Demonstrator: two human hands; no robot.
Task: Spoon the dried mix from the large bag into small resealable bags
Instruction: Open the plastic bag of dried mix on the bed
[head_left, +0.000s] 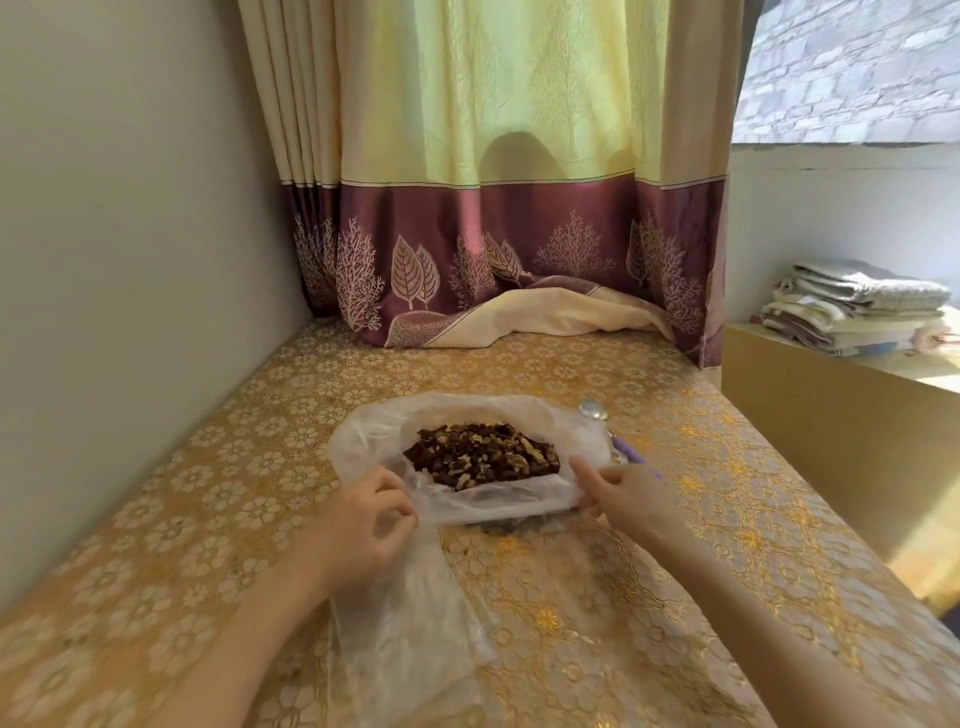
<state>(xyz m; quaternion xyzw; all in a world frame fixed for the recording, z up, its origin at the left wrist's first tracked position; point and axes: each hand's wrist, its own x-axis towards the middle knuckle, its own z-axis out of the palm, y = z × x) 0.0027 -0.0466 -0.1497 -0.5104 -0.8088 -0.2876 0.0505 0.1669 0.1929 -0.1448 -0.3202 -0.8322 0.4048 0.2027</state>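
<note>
While both hands pinched its near rim, left hand (363, 525) and right hand (626, 491), the large clear plastic bag (363, 441) of dried mix (483, 454) lay open mid-table (208, 467); spoon (597, 413) just beside it.

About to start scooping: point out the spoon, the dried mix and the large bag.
spoon (592, 410), head view, on its metal bowl.
dried mix (480, 454), head view, middle of the pile.
large bag (363, 434), head view, left rim.

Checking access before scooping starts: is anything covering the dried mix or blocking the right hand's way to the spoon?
Nothing visible does. The large bag lies open with the dried mix exposed; the left hand and right hand grip its near edge. The spoon lies uncovered on the tablecloth, just beyond the right hand.
</note>
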